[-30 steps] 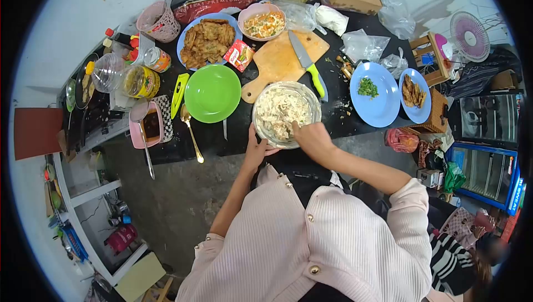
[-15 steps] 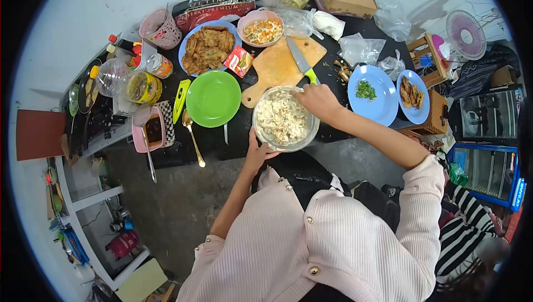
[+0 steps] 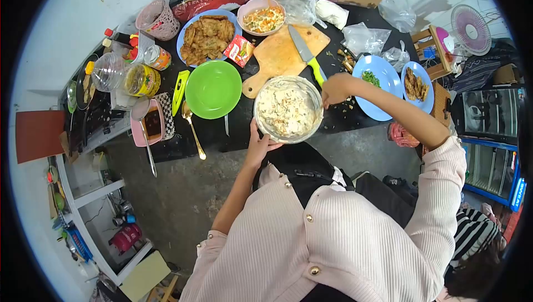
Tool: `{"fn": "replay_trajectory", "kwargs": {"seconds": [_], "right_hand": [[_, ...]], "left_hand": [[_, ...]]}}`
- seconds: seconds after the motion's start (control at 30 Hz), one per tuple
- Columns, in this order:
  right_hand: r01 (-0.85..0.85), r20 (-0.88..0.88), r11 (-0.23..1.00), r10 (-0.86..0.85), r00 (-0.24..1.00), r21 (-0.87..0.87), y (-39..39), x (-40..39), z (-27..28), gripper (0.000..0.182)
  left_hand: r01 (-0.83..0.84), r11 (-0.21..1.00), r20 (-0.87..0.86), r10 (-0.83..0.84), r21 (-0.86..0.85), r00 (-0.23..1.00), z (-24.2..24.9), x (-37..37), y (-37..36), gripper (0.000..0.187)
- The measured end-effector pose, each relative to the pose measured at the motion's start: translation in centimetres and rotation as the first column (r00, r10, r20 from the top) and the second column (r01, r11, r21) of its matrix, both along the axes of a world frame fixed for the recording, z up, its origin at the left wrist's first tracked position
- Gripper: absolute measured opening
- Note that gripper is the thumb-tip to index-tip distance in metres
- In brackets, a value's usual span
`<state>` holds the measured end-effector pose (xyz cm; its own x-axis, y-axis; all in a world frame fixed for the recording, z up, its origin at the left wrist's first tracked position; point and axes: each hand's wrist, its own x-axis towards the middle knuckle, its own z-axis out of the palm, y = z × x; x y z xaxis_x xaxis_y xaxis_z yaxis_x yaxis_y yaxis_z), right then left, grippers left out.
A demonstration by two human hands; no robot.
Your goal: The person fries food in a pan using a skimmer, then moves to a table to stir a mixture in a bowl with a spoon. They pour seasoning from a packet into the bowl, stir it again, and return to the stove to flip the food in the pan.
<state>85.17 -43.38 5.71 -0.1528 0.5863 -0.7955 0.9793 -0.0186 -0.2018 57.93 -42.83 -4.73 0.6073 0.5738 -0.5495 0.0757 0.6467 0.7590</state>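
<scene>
A glass bowl (image 3: 316, 88) holds a pale, creamy batter (image 3: 284, 107) with orange and green flecks. My left hand (image 3: 261, 144) grips the bowl at its lower left side. Just past the bowl's right rim is my right hand (image 3: 336, 89), fingers curled downward; whatever they may hold is hidden. Close above that hand lies a knife (image 3: 302, 46) with a green handle, its blade resting on a wooden cutting board (image 3: 277, 58). Left of the bowl sits an empty green plate (image 3: 214, 90).
Fried fritters fill a blue plate (image 3: 182, 38) at the back. Shredded vegetables lie in a pink bowl (image 3: 242, 10). Rightward are a blue plate (image 3: 383, 102) with chopped greens and another blue plate (image 3: 425, 107) of browned pieces. A gold spoon (image 3: 194, 132) lies left. Someone in stripes (image 3: 474, 227) is at lower right.
My right hand has left the inside of the bowl and moved right, beyond its rim. My left hand still holds the bowl. The person at lower right has shifted.
</scene>
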Motion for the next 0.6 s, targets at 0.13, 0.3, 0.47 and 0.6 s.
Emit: {"fn": "replay_trajectory", "kwargs": {"seconds": [0.13,0.3,0.47,0.6], "right_hand": [[0.469,-0.338,0.820,-0.566,0.752,-0.328,-5.2,-0.9,-5.4,0.021],[0.701,-0.359,0.331,-0.926,0.113,-0.632,-8.3,-5.4,-7.0,0.022],[0.594,-0.303,0.153,-0.940,-0.160,-0.789,-9.3,-4.6,-4.8,0.027],[0.621,-0.315,0.172,-0.941,-0.127,-0.765,-9.7,-2.2,-2.8,0.029]], "left_hand": [[0.025,1.000,-0.008,-0.025,0.004,1.000,0.0,0.0,0.1,0.064],[0.049,0.999,-0.026,-0.049,-0.012,0.998,0.2,-0.1,0.3,0.064],[0.058,0.998,-0.044,-0.059,-0.018,0.997,0.3,-0.2,0.4,0.065],[0.050,0.998,-0.001,-0.050,-0.035,0.999,0.1,-0.3,0.4,0.065]]}}
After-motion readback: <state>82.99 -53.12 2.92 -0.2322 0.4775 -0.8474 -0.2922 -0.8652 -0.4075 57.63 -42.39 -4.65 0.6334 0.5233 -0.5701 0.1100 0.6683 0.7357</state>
